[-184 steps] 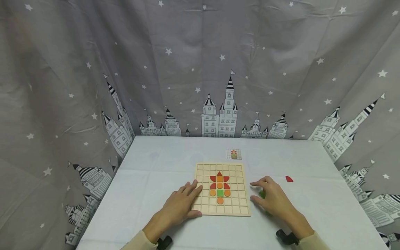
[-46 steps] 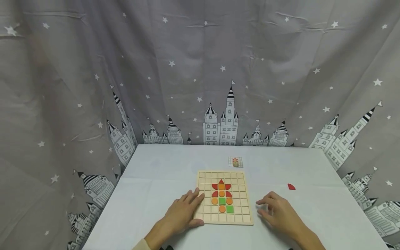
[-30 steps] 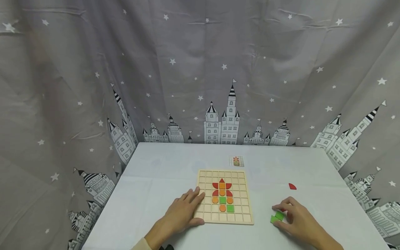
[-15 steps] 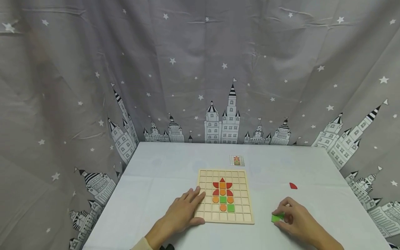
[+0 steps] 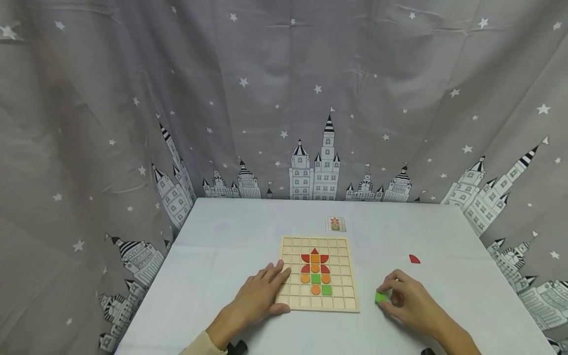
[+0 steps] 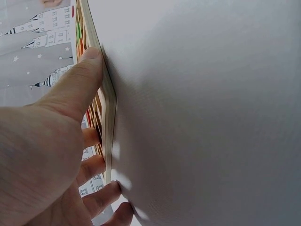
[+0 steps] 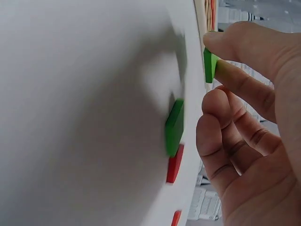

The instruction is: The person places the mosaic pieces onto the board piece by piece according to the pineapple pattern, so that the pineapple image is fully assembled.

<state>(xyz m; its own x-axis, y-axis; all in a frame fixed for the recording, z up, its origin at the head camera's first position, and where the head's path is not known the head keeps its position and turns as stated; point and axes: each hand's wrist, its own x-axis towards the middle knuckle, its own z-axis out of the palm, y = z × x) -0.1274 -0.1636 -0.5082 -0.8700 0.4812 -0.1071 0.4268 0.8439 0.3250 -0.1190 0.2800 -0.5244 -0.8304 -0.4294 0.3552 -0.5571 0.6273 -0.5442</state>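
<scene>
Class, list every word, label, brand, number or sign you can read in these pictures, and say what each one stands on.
None: no readable text in any view.
The small pattern card shows only a tiny coloured picture on a grid, too small for any lettering to be made out.
The curtain carries stars and castles, no words.
The wooden board and green tile are unmarked.

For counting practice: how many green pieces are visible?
4. On the board: a centre square and a lower square. The right hand pinches a third piece; a fourth piece lies on the table. Others may hide.

Two bare hands, left hand (image 5: 257, 299) and right hand (image 5: 406, 303), without rings. A cream sleeve (image 5: 201, 346) covers the left forearm. Black wrist-mounted devices (image 5: 235, 347) sit just behind the sleeve's cuff.
</scene>
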